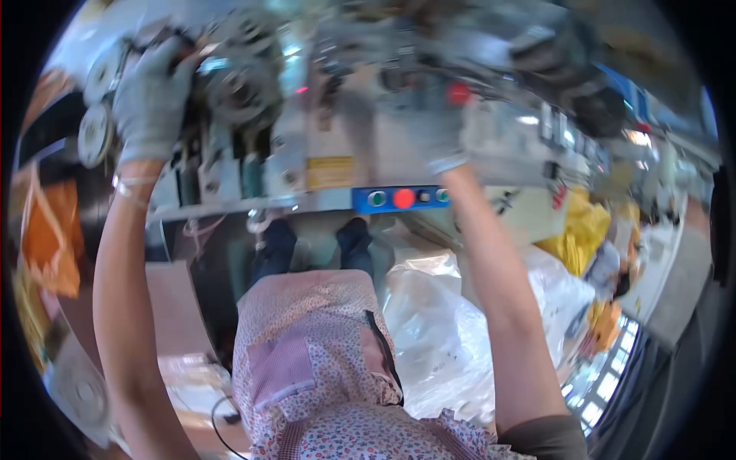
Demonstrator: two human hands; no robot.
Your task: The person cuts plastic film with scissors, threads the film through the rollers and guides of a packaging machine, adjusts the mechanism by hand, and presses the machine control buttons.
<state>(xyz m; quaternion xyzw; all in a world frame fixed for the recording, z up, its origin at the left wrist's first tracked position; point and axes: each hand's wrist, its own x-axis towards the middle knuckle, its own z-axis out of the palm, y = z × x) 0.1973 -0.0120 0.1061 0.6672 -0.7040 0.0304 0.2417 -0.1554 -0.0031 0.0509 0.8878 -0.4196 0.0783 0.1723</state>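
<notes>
My left hand (153, 100), in a pale knit glove, reaches up among the rollers at the left of a machine (330, 146). Its fingers bend inward at a dark part near the top, and what lies between them is blurred. Beside its wrist are two pale discs; the lower disc (95, 136) shows more plainly. A round metal wheel (238, 90) sits just right of the glove. My right hand (446, 130), gloved too, is over the machine's flat metal top, below a red knob (458, 93). Motion smears its fingers, so its grip is hidden.
A blue control strip (360, 201) with a red button (403, 198) and green buttons runs along the machine's front edge. Clear plastic bags (437, 330) lie at lower right, near a yellow bag (579, 230). An orange bag (52, 238) hangs at left. Another person (606, 264) is at far right.
</notes>
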